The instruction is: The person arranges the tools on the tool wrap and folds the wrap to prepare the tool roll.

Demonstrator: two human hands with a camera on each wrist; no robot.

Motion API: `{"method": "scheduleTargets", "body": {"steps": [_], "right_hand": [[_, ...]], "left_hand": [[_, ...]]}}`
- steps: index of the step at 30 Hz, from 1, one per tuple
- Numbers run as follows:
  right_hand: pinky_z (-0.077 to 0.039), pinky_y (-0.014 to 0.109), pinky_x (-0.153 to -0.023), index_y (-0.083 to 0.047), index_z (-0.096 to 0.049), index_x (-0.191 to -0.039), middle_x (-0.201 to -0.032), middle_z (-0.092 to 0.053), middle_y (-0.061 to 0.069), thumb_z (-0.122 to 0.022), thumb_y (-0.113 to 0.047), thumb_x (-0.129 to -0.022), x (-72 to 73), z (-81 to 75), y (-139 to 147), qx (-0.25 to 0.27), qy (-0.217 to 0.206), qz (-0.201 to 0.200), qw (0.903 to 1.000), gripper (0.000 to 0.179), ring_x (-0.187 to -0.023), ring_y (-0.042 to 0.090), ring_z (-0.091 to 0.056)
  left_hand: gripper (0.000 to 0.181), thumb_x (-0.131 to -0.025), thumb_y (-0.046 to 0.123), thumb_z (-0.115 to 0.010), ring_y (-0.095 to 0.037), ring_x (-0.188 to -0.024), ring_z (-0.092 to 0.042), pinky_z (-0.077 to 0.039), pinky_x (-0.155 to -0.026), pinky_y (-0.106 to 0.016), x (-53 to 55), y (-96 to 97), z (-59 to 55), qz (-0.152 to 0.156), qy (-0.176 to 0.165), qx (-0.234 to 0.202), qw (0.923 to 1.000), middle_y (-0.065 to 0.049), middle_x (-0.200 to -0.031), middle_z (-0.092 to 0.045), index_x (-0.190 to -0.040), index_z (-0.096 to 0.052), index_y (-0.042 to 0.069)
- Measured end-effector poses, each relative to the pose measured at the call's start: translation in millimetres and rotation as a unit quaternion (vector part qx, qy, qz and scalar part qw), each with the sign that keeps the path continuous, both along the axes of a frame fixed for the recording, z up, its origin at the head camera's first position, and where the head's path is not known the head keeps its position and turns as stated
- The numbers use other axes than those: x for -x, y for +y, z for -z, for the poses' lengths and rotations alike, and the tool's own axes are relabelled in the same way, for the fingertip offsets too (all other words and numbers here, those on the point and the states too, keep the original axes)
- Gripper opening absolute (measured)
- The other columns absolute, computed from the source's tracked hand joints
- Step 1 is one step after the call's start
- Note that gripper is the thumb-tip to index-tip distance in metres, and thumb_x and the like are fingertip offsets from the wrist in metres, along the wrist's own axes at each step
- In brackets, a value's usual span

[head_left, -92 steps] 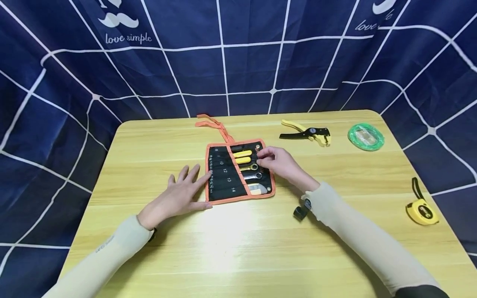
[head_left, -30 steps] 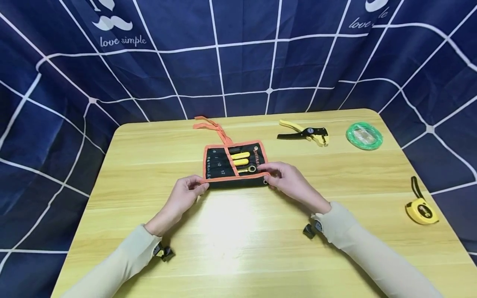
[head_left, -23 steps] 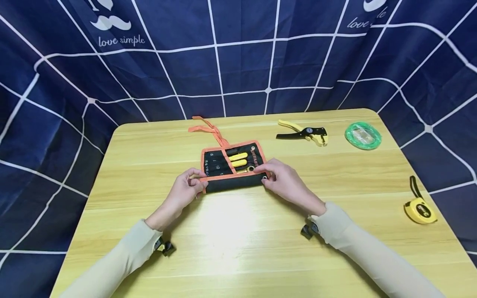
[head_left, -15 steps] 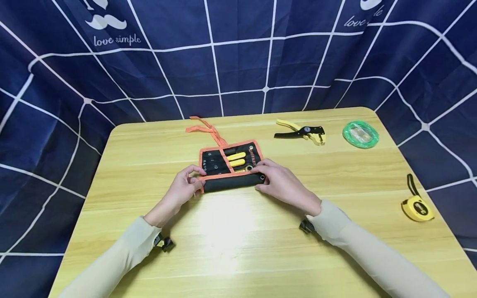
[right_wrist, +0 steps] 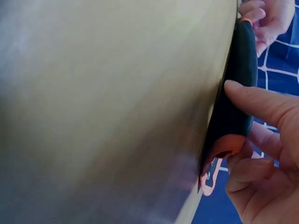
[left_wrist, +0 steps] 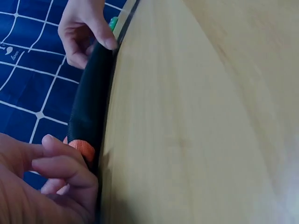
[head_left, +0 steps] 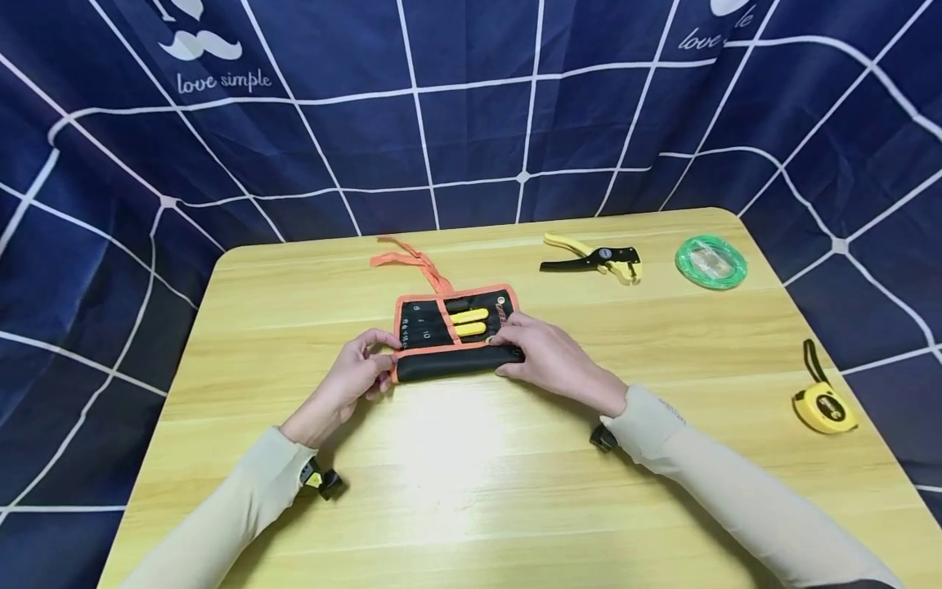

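Observation:
A black tool roll (head_left: 441, 366) with orange trim lies mid-table, its near part folded over into a thick roll. My left hand (head_left: 352, 375) pinches the roll's left end between thumb and fingers. At the other end my right hand (head_left: 548, 358) grips it, thumb in front and fingers over the top. Two yellow handles (head_left: 469, 322) show in the pockets of the unrolled part; the near pockets are covered by the fold. Orange ties (head_left: 415, 260) trail from the far edge. In the right wrist view the rolled end (right_wrist: 229, 143) shows its orange binding beside the thumb.
Behind and right lie a yellow-and-black wire stripper (head_left: 599, 258) and a green coil of wire (head_left: 710, 262). A yellow tape measure (head_left: 826, 407) sits by the right edge of the wooden table (head_left: 471, 507). Dark blue gridded cloth (head_left: 471, 123) surrounds the table.
The tool roll lay flat at first, with my left hand spread on it. Both hands have since folded its near edge away from me, covering the lower pockets; the wrench end has gone under.

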State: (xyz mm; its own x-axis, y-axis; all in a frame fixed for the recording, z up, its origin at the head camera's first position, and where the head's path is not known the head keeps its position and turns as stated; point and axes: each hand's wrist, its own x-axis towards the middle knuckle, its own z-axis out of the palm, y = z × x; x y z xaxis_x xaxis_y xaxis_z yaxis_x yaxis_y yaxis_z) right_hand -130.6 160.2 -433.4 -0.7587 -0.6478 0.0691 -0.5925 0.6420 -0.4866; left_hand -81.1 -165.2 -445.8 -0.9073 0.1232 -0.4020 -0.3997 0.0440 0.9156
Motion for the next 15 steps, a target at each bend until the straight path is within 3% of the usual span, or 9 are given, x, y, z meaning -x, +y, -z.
{"method": "scheduleTargets", "body": {"steps": [4, 9, 11, 15], "right_hand": [[-0.049, 0.038, -0.078, -0.009, -0.081, -0.125, -0.103, -0.064, -0.002, -0.092, -0.026, -0.093, 3.4, -1.5, 3, 0.015, -0.027, -0.013, 0.9994, 0.038, -0.083, 0.017, -0.056], [-0.052, 0.040, -0.084, -0.007, -0.083, -0.122, -0.102, -0.068, -0.002, -0.087, -0.028, -0.098, 10.7, -0.4, 7, 0.040, -0.066, -0.015, 0.9969, 0.032, -0.088, 0.017, -0.062], [-0.053, 0.042, -0.087, -0.007, -0.084, -0.121, -0.104, -0.071, -0.001, -0.084, -0.027, -0.100, 14.5, 1.3, 8, 0.052, -0.089, -0.011, 0.9946, 0.029, -0.093, 0.018, -0.064], [-0.053, 0.044, -0.091, -0.007, -0.083, -0.121, -0.112, -0.074, 0.003, -0.079, -0.026, -0.104, 20.6, 4.6, 8, 0.078, -0.147, 0.016, 0.9860, 0.026, -0.101, 0.021, -0.067]], "left_hand": [[0.025, -0.103, -0.003, -0.058, -0.012, -0.055, -0.048, -0.033, -0.048, -0.023, -1.8, -0.6, -2.2, 0.026, 0.013, 0.023, 0.9993, -0.004, -0.072, -0.058, -0.127, -0.063, -0.006], [0.047, -0.097, 0.003, -0.078, -0.015, -0.072, -0.050, -0.043, -0.057, -0.024, -2.2, 1.4, -4.0, 0.071, 0.064, 0.103, 0.9901, -0.006, -0.091, -0.052, -0.140, -0.064, -0.004], [0.049, -0.095, 0.001, -0.080, -0.017, -0.077, -0.050, -0.043, -0.060, -0.024, -2.2, 1.9, -3.2, 0.074, 0.082, 0.127, 0.9857, -0.010, -0.101, -0.050, -0.141, -0.065, -0.004], [0.035, -0.096, -0.003, -0.077, -0.018, -0.083, -0.052, -0.043, -0.063, -0.022, -1.2, 1.6, -0.9, 0.054, 0.114, 0.146, 0.9813, -0.017, -0.124, -0.051, -0.130, -0.071, -0.008]]}}
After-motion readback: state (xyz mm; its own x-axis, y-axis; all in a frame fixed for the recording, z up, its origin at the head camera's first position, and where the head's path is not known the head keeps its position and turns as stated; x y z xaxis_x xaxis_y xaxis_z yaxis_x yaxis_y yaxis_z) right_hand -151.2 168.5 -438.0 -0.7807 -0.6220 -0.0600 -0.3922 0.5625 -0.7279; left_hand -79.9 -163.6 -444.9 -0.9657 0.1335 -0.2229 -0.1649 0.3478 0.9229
